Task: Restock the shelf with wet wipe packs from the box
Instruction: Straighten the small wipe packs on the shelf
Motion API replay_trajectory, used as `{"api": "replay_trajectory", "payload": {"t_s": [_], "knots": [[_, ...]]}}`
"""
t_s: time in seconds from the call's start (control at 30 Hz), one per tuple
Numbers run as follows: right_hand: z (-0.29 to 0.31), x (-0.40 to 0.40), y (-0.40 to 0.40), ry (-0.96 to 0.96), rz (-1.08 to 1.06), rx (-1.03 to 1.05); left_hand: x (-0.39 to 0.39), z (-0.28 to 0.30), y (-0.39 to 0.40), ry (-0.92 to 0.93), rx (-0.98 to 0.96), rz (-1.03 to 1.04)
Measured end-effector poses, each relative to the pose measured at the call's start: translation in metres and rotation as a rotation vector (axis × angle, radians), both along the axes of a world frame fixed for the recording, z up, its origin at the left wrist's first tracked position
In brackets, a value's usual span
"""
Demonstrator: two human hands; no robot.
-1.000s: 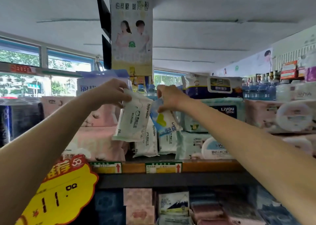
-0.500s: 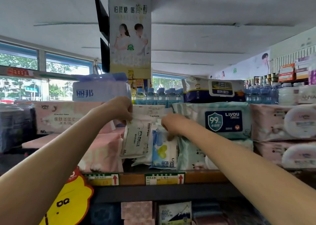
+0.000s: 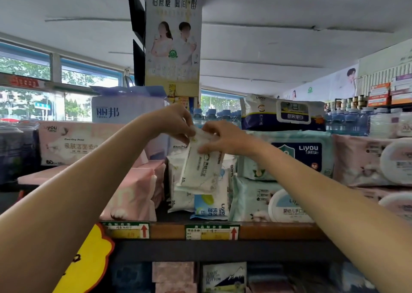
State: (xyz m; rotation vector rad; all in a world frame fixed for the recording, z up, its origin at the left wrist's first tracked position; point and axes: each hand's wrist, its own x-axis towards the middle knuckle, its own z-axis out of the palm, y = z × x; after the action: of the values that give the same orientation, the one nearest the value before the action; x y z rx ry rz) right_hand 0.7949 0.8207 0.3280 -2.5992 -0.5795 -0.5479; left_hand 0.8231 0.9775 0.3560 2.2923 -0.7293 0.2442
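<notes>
A small white wet wipe pack (image 3: 198,170) hangs tilted in front of the top shelf (image 3: 267,231). My left hand (image 3: 171,123) pinches its top edge from the left. My right hand (image 3: 223,137) grips the same top edge from the right, fingers curled over it. Behind and below the pack stand more small white packs (image 3: 178,201) and a blue-and-white pack (image 3: 209,207) on the shelf. The box is out of sight.
Pink tissue packs (image 3: 133,192) sit left of the small packs. Large teal Liyou wipe packs (image 3: 289,159) are stacked to the right, more pink packs (image 3: 374,159) beyond. Price tags (image 3: 211,231) line the shelf edge. A yellow sale sign (image 3: 87,261) hangs lower left.
Both hands rose from the row of packs. The right hand left the blue pack standing on the shelf and now grips the top of the white pack with the left hand.
</notes>
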Motion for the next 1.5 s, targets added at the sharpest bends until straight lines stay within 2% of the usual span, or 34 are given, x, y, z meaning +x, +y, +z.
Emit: {"api": "replay_trajectory", "payload": {"t_s": [0.07,0.2,0.3,0.53,0.63,0.73,0.93,1.03,1.2,1.4,1.5], "knots": [[0.007,0.001,-0.001,0.010,0.008,-0.034,0.002,0.001,-0.002,-0.006,0.023,-0.016],[-0.005,0.009,0.002,0.114,-0.116,-0.401,0.021,-0.029,-0.007,-0.064,0.491,0.107],[-0.020,0.019,0.001,0.183,-0.169,-0.463,0.044,-0.056,-0.008,-0.053,0.720,0.245],[-0.019,0.022,0.017,0.489,-0.243,-0.630,0.068,-0.070,-0.015,-0.158,0.784,0.307],[-0.028,0.023,0.014,0.406,-0.224,-0.640,0.070,-0.068,-0.014,-0.177,0.817,0.315],[-0.032,0.025,0.010,0.339,-0.204,-0.561,0.066,-0.061,-0.012,-0.213,0.727,0.276],[-0.030,0.028,0.010,0.325,-0.272,-0.587,0.060,-0.063,-0.010,-0.060,0.741,0.259],[-0.030,0.031,0.009,0.317,-0.274,-0.587,0.059,-0.070,-0.010,-0.074,0.780,0.270],[-0.031,0.037,0.007,0.288,-0.217,-0.574,0.062,-0.060,0.009,-0.111,0.785,0.300],[-0.024,0.042,0.015,0.252,-0.050,-0.542,0.062,-0.064,-0.004,-0.398,0.944,0.245],[-0.018,0.039,0.016,0.294,-0.010,-0.415,0.066,-0.056,0.010,-0.316,0.818,0.234]]}}
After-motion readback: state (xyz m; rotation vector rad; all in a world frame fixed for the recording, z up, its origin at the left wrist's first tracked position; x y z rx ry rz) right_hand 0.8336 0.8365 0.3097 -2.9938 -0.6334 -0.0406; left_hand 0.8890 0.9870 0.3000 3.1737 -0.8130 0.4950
